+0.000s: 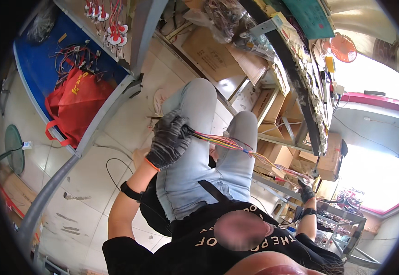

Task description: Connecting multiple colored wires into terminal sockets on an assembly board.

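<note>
Wires (227, 142) cross over thighs (186, 162); red bag (85, 104) left, cardboard box (212, 54) ahead.

Wire bundle (222, 141): long, multicoloured strands (red, yellow, blue among them), dark at left end; stretched between both hands (168, 140), slanting downward rightward.

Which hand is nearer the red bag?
The left hand, holding the wires by their dark end; the right hand is farther from the red bag.

wires (222, 140) run pink, red and yellow; gloves (169, 142) are streaked grey and black, jeans (185, 176) pale blue, the bag (80, 107) bright red.
</note>
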The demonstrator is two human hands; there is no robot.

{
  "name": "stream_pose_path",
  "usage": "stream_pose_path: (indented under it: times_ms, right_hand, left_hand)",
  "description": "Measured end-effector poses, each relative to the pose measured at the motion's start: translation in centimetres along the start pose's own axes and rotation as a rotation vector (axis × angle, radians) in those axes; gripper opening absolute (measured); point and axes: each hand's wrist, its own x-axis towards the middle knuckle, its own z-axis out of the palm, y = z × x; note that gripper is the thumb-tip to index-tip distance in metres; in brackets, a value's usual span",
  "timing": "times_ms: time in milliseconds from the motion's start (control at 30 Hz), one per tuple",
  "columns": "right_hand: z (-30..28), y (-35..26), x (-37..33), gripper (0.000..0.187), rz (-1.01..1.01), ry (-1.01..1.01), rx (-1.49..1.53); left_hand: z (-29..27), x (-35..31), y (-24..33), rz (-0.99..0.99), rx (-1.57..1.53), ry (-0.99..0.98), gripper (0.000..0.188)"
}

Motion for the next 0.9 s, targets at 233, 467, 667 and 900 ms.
stream_pose_path:
  times_ms: [233,467,667,900]
  right_hand:
    - [6.9,2.5,-2.2,0.029,-0.404,-0.071,-0.258]
    - [10.0,5.6,-0.8,0.051,-0.473,-0.200,-0.607]
    - [9.6,5.5,-3.1,0.038,-0.550,-0.920,-0.970]
    - [15.1,-16.8,-13.4,0.024,-1.092,-0.159,-0.344]
  left_hand:
    - [3.9,0.9,-4.6,-1.086,-0.842,0.147,0.034]
    - [0.7,4.8,-8.7,-1.482,-1.241,-0.219,0.016]
    - [-0.7,11.2,-6.9,-1.363,-1.326,-0.016,0.007]
    - [-2.9,10.9,6.8,-0.541,-0.818,-0.011,0.064]
